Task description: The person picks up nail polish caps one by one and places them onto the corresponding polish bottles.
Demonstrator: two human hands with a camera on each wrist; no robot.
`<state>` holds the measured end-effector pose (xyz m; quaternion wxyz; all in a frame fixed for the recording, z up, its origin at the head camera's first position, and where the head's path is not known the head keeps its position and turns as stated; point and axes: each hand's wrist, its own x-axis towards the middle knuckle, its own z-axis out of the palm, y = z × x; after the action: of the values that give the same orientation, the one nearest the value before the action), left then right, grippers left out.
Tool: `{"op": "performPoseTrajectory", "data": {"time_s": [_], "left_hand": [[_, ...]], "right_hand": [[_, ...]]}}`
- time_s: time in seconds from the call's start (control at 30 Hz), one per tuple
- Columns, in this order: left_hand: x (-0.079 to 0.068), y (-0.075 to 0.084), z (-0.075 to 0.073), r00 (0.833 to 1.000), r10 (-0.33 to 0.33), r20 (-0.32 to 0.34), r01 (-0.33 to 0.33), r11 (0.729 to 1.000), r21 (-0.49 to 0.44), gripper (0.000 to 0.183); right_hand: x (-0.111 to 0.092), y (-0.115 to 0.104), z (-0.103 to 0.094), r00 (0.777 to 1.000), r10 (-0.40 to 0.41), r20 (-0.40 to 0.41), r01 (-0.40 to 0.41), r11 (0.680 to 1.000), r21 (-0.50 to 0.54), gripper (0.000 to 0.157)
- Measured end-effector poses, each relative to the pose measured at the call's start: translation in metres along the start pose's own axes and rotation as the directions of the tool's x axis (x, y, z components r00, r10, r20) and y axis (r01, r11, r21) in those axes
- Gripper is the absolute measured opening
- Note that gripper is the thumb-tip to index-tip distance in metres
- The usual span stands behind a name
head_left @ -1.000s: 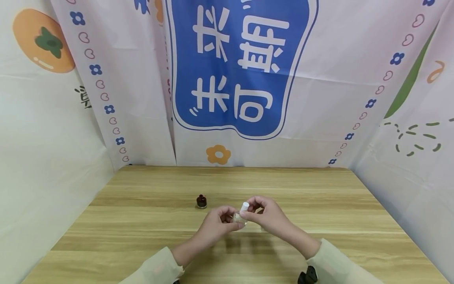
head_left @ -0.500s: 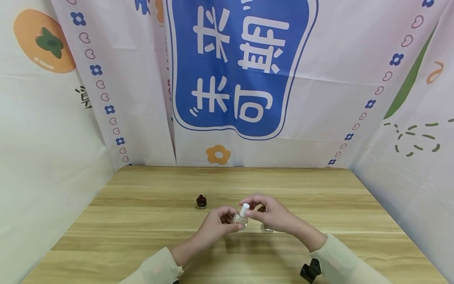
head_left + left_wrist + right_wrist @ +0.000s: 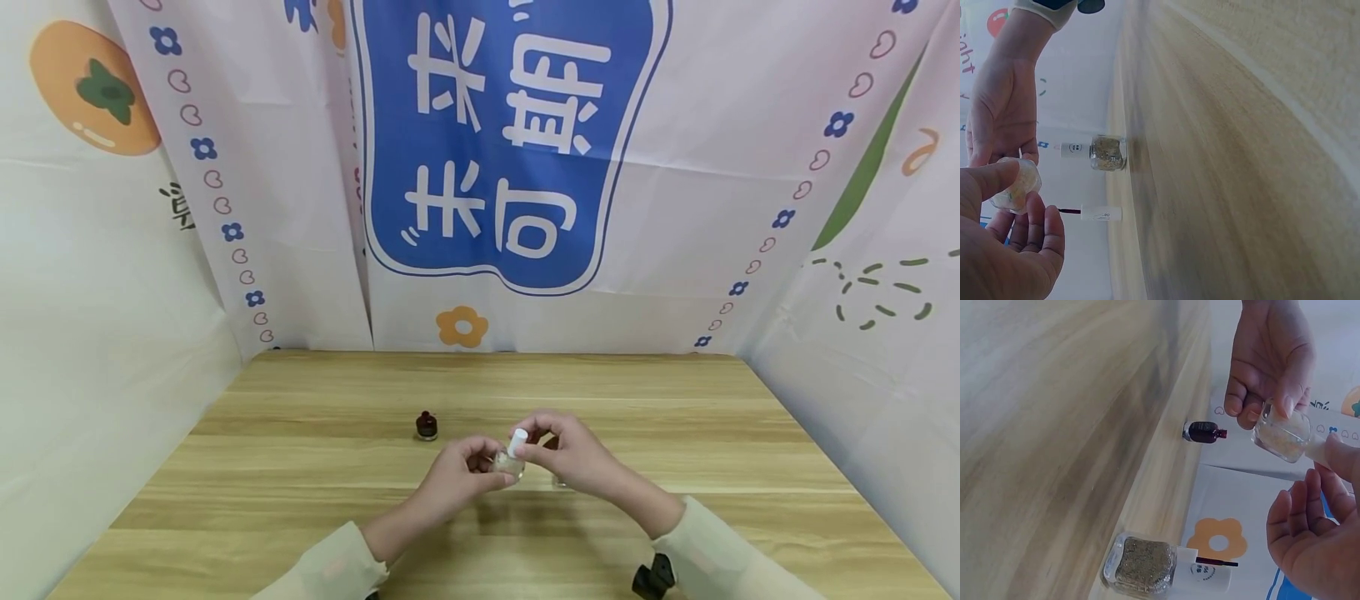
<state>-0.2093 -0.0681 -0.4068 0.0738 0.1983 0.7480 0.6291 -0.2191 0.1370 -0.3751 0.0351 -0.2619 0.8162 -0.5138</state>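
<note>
A clear nail polish bottle (image 3: 510,468) with pale flakes inside is tilted above the table, gripped between the thumb and fingers of my left hand (image 3: 457,473). My right hand (image 3: 576,457) pinches the white cap (image 3: 517,442) at the bottle's neck. In the right wrist view the cap meets the bottle, partly covered by my thumb. An uncapped dark red nail polish bottle (image 3: 426,427) stands to the left of my hands. Beyond the right hand is a gold glitter nail polish bottle (image 3: 1144,565) with a white cap, mostly hidden in the head view.
A loose white brush cap (image 3: 1101,213) stands on the table, its dark brush upward, near the glitter bottle. The wooden table (image 3: 300,483) runs back to a printed cloth (image 3: 675,250), which also hangs along both sides.
My right fingers have shifted slightly on the white cap, the wrist moving a little right and then part of the way back. The left hand keeps its hold on the bottle, almost unmoved.
</note>
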Motion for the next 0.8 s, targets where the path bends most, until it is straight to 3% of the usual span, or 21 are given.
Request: {"op": "performPoseTrajectory", "data": {"time_s": [0.5, 0.8], "left_hand": [[0.004, -0.005, -0.001, 0.999, -0.002, -0.032, 0.003, 0.999, 0.035, 0.025], [0.004, -0.006, -0.001, 0.999, -0.009, -0.036, 0.011, 0.999, 0.047, 0.025]], "right_hand": [[-0.003, 0.001, 0.018, 0.98, 0.07, -0.186, -0.07, 0.998, 0.005, 0.024], [-0.003, 0.003, 0.016, 0.975, 0.1, -0.197, -0.1, 0.995, 0.008, 0.028]]}}
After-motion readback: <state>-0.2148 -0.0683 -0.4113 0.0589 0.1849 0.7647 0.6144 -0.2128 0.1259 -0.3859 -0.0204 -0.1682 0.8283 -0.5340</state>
